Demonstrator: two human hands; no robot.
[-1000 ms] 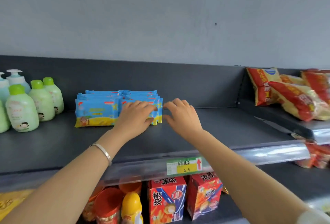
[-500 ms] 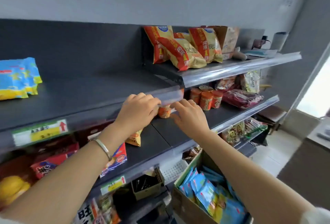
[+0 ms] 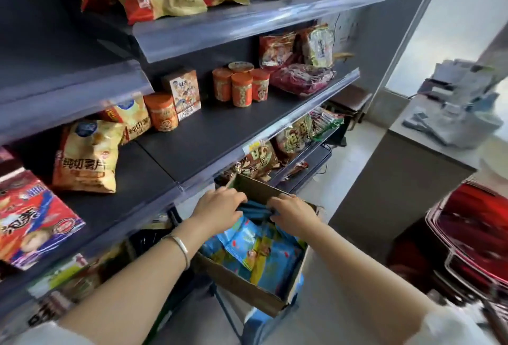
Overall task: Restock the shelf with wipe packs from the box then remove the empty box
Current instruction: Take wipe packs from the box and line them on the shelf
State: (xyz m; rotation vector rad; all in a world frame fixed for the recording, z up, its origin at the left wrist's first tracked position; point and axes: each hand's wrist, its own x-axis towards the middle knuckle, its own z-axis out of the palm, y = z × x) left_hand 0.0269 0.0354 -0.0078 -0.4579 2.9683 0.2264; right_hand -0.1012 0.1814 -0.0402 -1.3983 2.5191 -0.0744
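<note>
Below the snack shelves (image 3: 242, 135), the left hand (image 3: 220, 208) and right hand (image 3: 294, 214) pinched dark-blue wipe packs (image 3: 254, 211) inside the cardboard box (image 3: 247, 287).

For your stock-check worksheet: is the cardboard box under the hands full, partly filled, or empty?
Partly filled. Blue wipe packs lie inside the cardboard box, below its rim; how many remain cannot be told.
</note>
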